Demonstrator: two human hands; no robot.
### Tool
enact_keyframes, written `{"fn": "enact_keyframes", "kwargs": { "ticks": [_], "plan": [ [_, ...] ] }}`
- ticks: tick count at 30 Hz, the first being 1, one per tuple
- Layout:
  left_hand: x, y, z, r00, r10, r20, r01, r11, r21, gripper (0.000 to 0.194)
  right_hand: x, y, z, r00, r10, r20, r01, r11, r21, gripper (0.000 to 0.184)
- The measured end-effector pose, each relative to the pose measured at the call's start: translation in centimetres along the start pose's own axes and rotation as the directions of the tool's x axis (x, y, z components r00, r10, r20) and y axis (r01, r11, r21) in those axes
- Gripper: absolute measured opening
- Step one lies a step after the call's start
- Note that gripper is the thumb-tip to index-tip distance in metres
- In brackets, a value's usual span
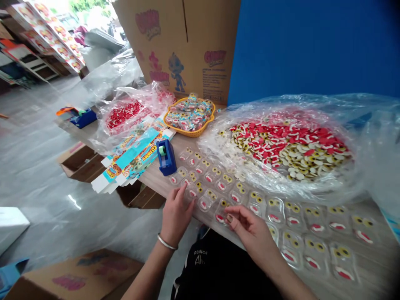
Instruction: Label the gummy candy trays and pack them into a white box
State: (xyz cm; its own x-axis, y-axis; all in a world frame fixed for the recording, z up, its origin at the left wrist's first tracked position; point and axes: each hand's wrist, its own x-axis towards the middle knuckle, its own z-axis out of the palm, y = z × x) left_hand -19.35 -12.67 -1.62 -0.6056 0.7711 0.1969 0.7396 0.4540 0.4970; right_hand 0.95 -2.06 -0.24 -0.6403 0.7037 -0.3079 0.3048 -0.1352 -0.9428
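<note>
At the centre, the left hand (177, 210) spreads its fingers over clear plastic trays (206, 201) on the grey wooden bench (184, 143); just right, the right hand's (250, 227) fingers bend together at another tray, their grip unclear.

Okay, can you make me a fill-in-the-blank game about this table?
The hand wearing the silver bracelet is the ____ one.
The tape dispenser nearest that hand is coloured ____.
Mouth pieces in the clear trays are white and ____.
The camera sees the mixed bag on the yellow basket's ____.

Missing words: left; blue; red; right
</note>
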Motion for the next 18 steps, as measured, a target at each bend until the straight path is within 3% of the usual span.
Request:
{"fn": "enact_keyframes", "kwargs": {
  "ticks": [5,9,18],
  "plan": [
    [1.7,0.0,1.2,0.989,0.113,0.090,-0.129,0.973,0.194,0.038,-1.4,0.9,-1.1,0.999,0.030,-0.017,-0.029,0.999,0.020,0.033],
    [2.1,0.7,1.6,0.987,0.125,0.100,-0.150,0.942,0.300,0.035,-2.0,1.6,-1.5,0.998,0.060,-0.013,-0.059,0.996,0.062,0.032],
    [1.7,0.7,1.5,0.986,0.128,0.106,-0.159,0.914,0.373,0.031,-1.9,1.5,-1.8,0.997,0.071,-0.020,-0.068,0.993,0.099,0.029]
  ]
}}
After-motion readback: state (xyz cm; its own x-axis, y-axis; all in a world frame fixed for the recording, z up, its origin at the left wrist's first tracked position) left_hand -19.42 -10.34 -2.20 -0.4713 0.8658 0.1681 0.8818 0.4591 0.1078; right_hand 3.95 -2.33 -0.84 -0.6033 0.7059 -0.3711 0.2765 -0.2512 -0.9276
